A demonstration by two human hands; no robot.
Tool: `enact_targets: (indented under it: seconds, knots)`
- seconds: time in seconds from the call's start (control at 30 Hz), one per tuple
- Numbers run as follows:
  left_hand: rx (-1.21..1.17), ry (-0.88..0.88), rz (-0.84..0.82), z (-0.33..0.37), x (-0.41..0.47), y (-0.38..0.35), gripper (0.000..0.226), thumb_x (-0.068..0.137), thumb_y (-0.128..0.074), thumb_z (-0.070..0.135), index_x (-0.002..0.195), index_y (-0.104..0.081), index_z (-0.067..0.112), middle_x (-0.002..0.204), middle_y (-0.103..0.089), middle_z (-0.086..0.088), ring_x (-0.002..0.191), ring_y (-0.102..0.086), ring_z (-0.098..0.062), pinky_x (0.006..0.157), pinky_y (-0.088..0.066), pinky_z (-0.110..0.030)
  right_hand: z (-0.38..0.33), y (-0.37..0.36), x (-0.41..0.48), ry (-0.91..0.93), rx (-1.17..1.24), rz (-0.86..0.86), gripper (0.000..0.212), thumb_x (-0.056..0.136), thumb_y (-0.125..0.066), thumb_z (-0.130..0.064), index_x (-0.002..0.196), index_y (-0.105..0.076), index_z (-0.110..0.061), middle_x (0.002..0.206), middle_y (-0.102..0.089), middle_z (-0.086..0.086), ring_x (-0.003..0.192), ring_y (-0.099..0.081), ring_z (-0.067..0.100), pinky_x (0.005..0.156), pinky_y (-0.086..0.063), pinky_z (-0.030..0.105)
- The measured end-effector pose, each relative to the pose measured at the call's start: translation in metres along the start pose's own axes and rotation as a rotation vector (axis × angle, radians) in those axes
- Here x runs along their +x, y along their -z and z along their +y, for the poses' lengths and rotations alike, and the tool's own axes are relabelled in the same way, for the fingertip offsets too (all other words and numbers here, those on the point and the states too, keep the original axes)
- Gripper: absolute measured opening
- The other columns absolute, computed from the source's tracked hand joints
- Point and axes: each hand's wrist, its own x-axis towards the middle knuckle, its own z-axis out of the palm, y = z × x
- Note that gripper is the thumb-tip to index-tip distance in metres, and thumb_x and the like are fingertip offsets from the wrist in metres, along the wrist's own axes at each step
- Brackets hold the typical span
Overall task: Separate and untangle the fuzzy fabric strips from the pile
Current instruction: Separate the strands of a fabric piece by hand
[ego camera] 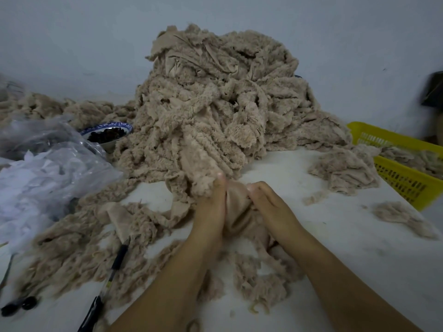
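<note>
Hands [236, 202] pinch fabric strip [236, 212] between them, pile [215, 104] beyond.

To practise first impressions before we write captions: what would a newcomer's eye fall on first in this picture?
A tall heap of beige fuzzy fabric strips fills the centre of the view. In front of it, the left-hand grip and right-hand grip pinch one smooth-backed strip between them. A bright yellow basket sits at the right edge.
</note>
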Motion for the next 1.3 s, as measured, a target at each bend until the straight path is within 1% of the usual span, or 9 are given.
enact_targets:
  seconds: [0.13, 0.3, 0.4, 0.5, 0.67, 0.97, 1.07, 1.2, 1.3]
  knots:
    - [0.260, -0.033, -0.038, -0.003, -0.010, -0.013, 0.069, 0.080, -0.033, 0.083, 0.074, -0.071, 0.025, 0.064, -0.072, 0.008, 0.062, -0.066, 0.002, 0.051, -0.046, -0.014, 0.001, -0.005, 0.005, -0.058, 0.003, 0.078, 0.033, 0.096, -0.051, -0.051, 0.083, -0.053, -0.020, 0.071, -0.059, -0.010, 0.063, -0.055, 0.000, 0.056, -0.043, 0.011]
    - [0.401, -0.032, -0.123, -0.007, -0.011, -0.017, 0.086, 0.064, -0.018, 0.091, 0.072, -0.070, 0.023, 0.073, -0.069, 0.000, 0.079, -0.068, -0.015, 0.073, -0.050, -0.027, 0.001, 0.000, 0.007, -0.083, 0.032, 0.279, 0.028, 0.103, -0.045, -0.032, 0.083, -0.046, -0.012, 0.072, -0.048, 0.001, 0.057, -0.044, 0.006, 0.054, -0.041, 0.020]
    - [0.183, 0.015, -0.087, -0.009, -0.006, -0.012, 0.088, 0.071, -0.031, 0.088, 0.108, -0.073, 0.020, 0.104, -0.074, -0.004, 0.098, -0.069, -0.017, 0.091, -0.054, -0.034, -0.001, 0.003, 0.009, -0.163, 0.151, 0.421, 0.029, 0.103, -0.041, -0.034, 0.079, -0.042, -0.018, 0.074, -0.043, -0.001, 0.065, -0.042, 0.010, 0.063, -0.039, 0.031]
    - [-0.239, 0.139, -0.061, -0.010, 0.003, -0.011, 0.060, 0.089, -0.058, 0.059, 0.127, -0.065, 0.013, 0.120, -0.071, -0.007, 0.106, -0.070, -0.020, 0.094, -0.055, -0.038, -0.001, 0.005, 0.012, -0.231, 0.265, 0.502, 0.029, 0.104, -0.039, -0.033, 0.081, -0.044, -0.016, 0.078, -0.042, 0.001, 0.070, -0.042, 0.013, 0.065, -0.037, 0.032]
    - [-0.616, 0.202, -0.165, -0.005, 0.010, -0.003, 0.031, 0.091, -0.060, 0.031, 0.110, -0.074, 0.010, 0.111, -0.075, -0.009, 0.098, -0.073, -0.021, 0.076, -0.058, -0.033, -0.001, 0.008, 0.013, -0.259, 0.299, 0.555, 0.032, 0.103, -0.039, -0.035, 0.075, -0.039, -0.020, 0.075, -0.036, -0.002, 0.067, -0.036, 0.014, 0.062, -0.031, 0.032]
    - [-0.443, 0.226, -0.406, -0.002, 0.008, 0.001, 0.070, 0.084, -0.059, 0.060, 0.132, -0.061, 0.010, 0.130, -0.066, -0.013, 0.121, -0.063, -0.025, 0.103, -0.049, -0.041, -0.001, 0.005, 0.009, -0.035, 0.117, 0.357, 0.037, 0.102, -0.048, -0.035, 0.070, -0.035, -0.021, 0.052, -0.037, -0.019, 0.049, -0.034, -0.002, 0.046, -0.031, 0.011]
    - [-0.347, 0.199, -0.387, -0.001, 0.009, 0.002, 0.058, 0.080, -0.074, 0.043, 0.120, -0.068, 0.001, 0.119, -0.070, -0.019, 0.109, -0.067, -0.027, 0.090, -0.053, -0.036, -0.001, 0.001, 0.005, 0.019, 0.071, 0.232, 0.032, 0.099, -0.052, -0.040, 0.072, -0.045, -0.025, 0.059, -0.049, -0.022, 0.056, -0.044, -0.006, 0.052, -0.036, 0.008]
    - [-0.273, 0.196, -0.231, -0.001, 0.013, 0.006, 0.043, 0.077, -0.080, 0.030, 0.105, -0.073, -0.001, 0.103, -0.074, -0.018, 0.088, -0.072, -0.026, 0.074, -0.056, -0.035, 0.000, -0.003, 0.001, 0.006, 0.016, 0.037, 0.050, 0.077, -0.055, -0.078, 0.071, -0.044, -0.030, 0.063, -0.045, -0.017, 0.059, -0.047, 0.000, 0.054, -0.039, 0.017]
    - [-0.325, 0.239, -0.136, 0.001, 0.013, 0.005, 0.026, 0.086, -0.071, 0.034, 0.089, -0.073, 0.008, 0.081, -0.073, -0.013, 0.070, -0.072, -0.023, 0.057, -0.057, -0.030, 0.001, -0.008, 0.000, 0.045, -0.116, -0.054, 0.050, 0.084, -0.054, -0.071, 0.064, -0.035, -0.029, 0.059, -0.034, -0.014, 0.053, -0.036, 0.004, 0.050, -0.031, 0.020]
